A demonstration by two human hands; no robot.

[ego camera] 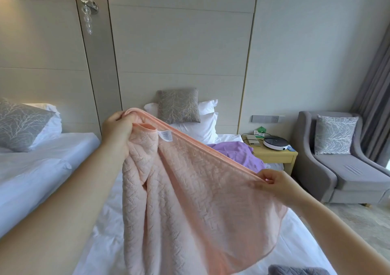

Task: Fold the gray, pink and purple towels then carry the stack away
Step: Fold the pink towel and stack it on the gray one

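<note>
Head view: a pink towel held up by its top edge between both hands, over the bed.

Nearest, at the bottom edge right of centre, the gray towel lies on the sheet. Above it the pink towel hangs. The left hand, left of centre, grips a bunched corner by the label, and the right hand, lower and right of centre, pinches the hem. The hem slants from upper left to lower right, so folding likely means bringing the right hand across to the left. Farther back, the purple towel lies crumpled near the pillows. No basket or box shows.
</note>
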